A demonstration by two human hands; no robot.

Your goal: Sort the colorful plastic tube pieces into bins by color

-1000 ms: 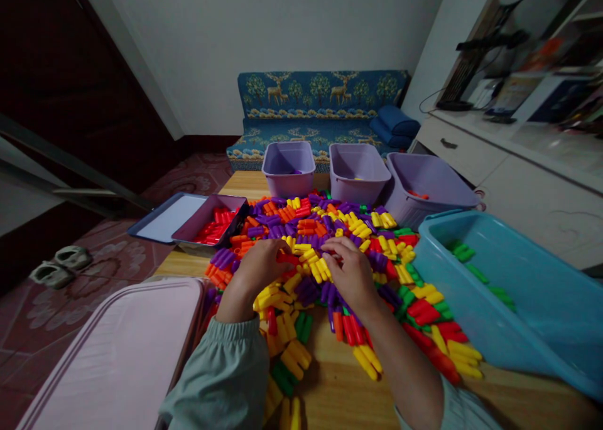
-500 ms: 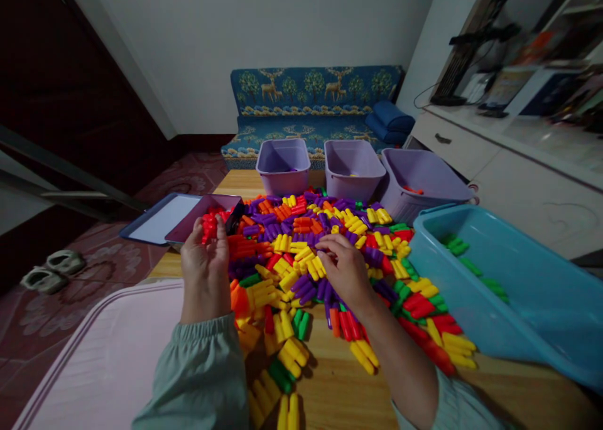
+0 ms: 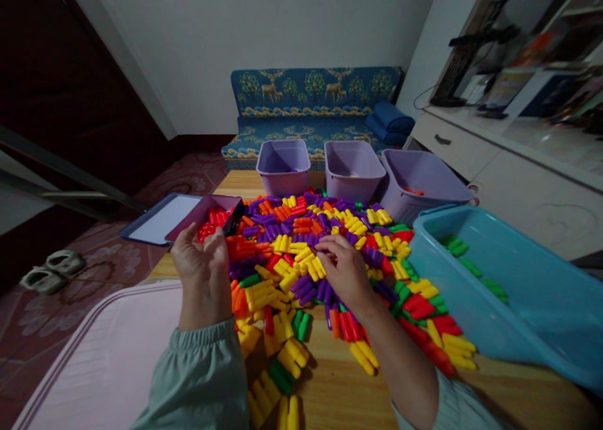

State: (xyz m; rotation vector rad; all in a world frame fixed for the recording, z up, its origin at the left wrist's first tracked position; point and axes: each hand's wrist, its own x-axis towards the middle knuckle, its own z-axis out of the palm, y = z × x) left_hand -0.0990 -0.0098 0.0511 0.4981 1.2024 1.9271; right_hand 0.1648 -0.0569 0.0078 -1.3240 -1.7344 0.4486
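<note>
My left hand (image 3: 200, 260) is palm up with its fingers apart and loosely curled, at the near side of an open box (image 3: 188, 220) with a mauve inside. Red plastic pieces (image 3: 217, 216) lie in that box, just beyond my fingertips; the palm looks bare. Over the middle of a heap of finger-shaped plastic pieces (image 3: 282, 267) in yellow, purple, orange, red and green is my right hand (image 3: 346, 270). Its fingers are bent and drawn together towards the thumb, among yellow pieces (image 3: 313, 263) and purple ones. Whatever lies under its fingertips is hidden.
Three lilac bins (image 3: 285, 182) line the table's (image 3: 339, 392) far side, with a few pieces inside. A blue tub (image 3: 509, 317) holding green pieces is at the right. A pale pink lid (image 3: 108, 361) lies near left. Beyond stands a patterned sofa (image 3: 301, 129).
My left hand has let go of the red pieces, which now lie in the box, and it has drawn slightly back and left. The right hand stays about where it was.
</note>
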